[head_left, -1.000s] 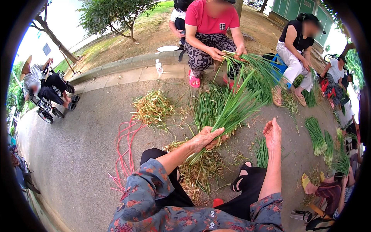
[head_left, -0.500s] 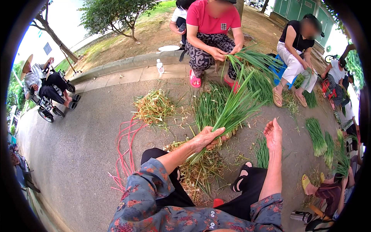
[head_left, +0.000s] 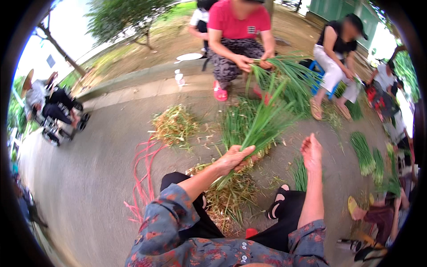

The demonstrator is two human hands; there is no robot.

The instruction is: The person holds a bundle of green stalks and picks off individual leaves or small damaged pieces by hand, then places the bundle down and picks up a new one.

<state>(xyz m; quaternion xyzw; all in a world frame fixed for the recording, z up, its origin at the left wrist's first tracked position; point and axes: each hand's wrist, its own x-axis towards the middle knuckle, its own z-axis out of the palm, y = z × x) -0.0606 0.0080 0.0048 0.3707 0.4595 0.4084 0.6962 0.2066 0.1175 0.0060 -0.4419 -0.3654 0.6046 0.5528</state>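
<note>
My left hand [head_left: 234, 160] is closed around a bunch of green chives [head_left: 266, 122]. The long leaves fan up and to the right, and the cut ends stick out below my fist. My right hand [head_left: 312, 149] is raised to the right of the bunch, apart from it, with loosely bent fingers and nothing visible in them. Between my feet lies a heap of yellowed trimmings [head_left: 231, 196]. Beyond the bunch, more chives [head_left: 240, 122] are spread on the ground, and a small bundle [head_left: 300, 174] lies below my right hand.
Another pile of trimmings [head_left: 175, 125] and some red strings [head_left: 144, 178] lie on the left. A person in a red shirt [head_left: 239, 20] handles chives ahead of me. Tied bundles [head_left: 362, 153] lie to the right near other seated people. A plastic bottle [head_left: 179, 78] stands by the kerb.
The view has shifted slightly and blurred. My left hand still grips the chives in nearly the same place, and my right hand has barely moved. The red-shirted person's hands have shifted a little.
</note>
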